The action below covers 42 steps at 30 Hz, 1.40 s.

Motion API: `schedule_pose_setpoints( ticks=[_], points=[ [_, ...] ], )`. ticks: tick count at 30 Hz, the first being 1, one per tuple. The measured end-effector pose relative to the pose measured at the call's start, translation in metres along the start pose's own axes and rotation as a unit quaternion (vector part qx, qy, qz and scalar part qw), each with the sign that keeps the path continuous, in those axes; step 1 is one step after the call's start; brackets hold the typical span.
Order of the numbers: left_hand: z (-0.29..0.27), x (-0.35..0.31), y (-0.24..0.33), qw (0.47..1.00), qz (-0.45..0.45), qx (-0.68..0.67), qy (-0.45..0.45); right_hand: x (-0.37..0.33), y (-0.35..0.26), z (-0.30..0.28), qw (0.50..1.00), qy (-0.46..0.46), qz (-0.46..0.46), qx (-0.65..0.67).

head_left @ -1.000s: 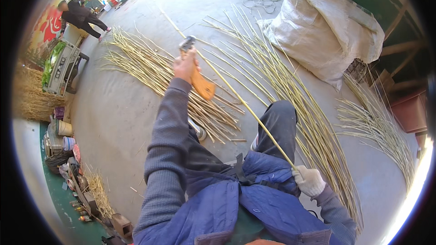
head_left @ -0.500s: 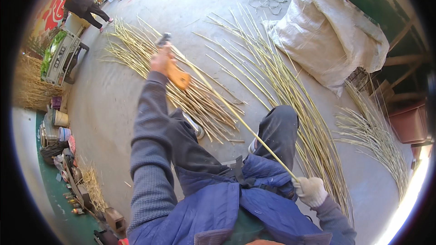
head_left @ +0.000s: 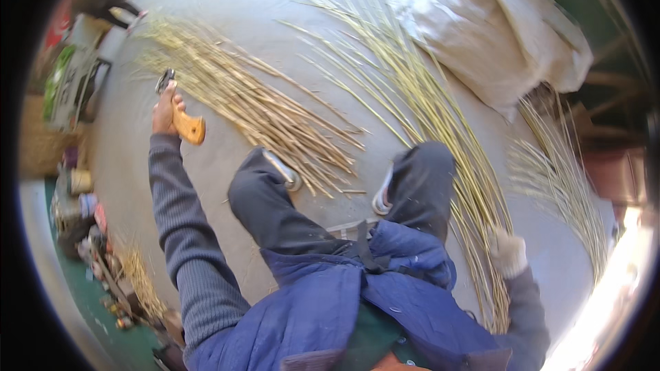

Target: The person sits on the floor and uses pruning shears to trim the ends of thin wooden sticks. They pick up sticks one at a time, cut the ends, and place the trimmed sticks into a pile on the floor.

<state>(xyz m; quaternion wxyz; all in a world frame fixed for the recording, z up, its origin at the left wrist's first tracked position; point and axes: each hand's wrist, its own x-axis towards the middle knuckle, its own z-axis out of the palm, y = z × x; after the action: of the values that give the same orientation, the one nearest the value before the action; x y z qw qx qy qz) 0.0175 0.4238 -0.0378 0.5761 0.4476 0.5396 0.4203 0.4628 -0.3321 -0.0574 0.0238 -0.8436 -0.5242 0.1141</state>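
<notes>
At the left, my bare left hand (head_left: 165, 111) is closed round a hand tool with a curved wooden handle (head_left: 189, 128) and a small metal head; I cannot make out its exact kind. Past it lies a pile of brownish sticks (head_left: 275, 120) on the floor. My right hand (head_left: 507, 253), in a whitish glove, is low on the right over the near part of a bundle of long greenish sticks (head_left: 447, 141). Blur hides whether its fingers grip any of them. Between the two piles my knees are bent and apart.
A large white woven sack (head_left: 488, 34) stands beyond the green bundle. Thinner stalks (head_left: 567, 185) lie at the far right. Clutter and straw (head_left: 141, 282) line the left wall. A small vehicle (head_left: 82, 86) and another person (head_left: 103, 0) are at the upper left.
The long stick that ran from my right hand toward the tool is no longer held between them. My left hand moved left with the tool; my right hand moved right, to the green bundle.
</notes>
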Motion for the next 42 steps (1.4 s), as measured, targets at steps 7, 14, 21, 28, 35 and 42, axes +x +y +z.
schedule_pose_setpoints(
  ticks=[7, 14, 21, 28, 35, 42],
  points=[
    [0.109, -0.099, -0.087, 0.963, -0.138, -0.018, -0.232, 0.137, 0.032, 0.027, 0.993, 0.002, -0.067, -0.092],
    [0.164, -0.112, -0.163, 0.929, -0.193, 0.028, -0.315, 0.255, -0.038, 0.036, 1.0, 0.013, -0.012, 0.007],
    [0.166, -0.09, -0.187, 0.942, -0.221, 0.056, -0.247, 0.314, -0.105, 0.035, 0.991, 0.054, 0.024, 0.12],
    [0.157, -0.087, -0.196, 0.937, -0.227, 0.049, -0.261, 0.371, -0.143, -0.009, 0.985, 0.032, -0.029, 0.166],
    [0.178, -0.139, -0.16, 0.957, -0.163, 0.022, -0.239, 0.495, -0.145, -0.031, 0.979, 0.136, -0.133, 0.074],
    [0.159, -0.177, -0.113, 0.942, -0.16, 0.009, -0.294, 0.52, -0.183, -0.092, 0.95, 0.309, -0.009, 0.047]
  ],
)
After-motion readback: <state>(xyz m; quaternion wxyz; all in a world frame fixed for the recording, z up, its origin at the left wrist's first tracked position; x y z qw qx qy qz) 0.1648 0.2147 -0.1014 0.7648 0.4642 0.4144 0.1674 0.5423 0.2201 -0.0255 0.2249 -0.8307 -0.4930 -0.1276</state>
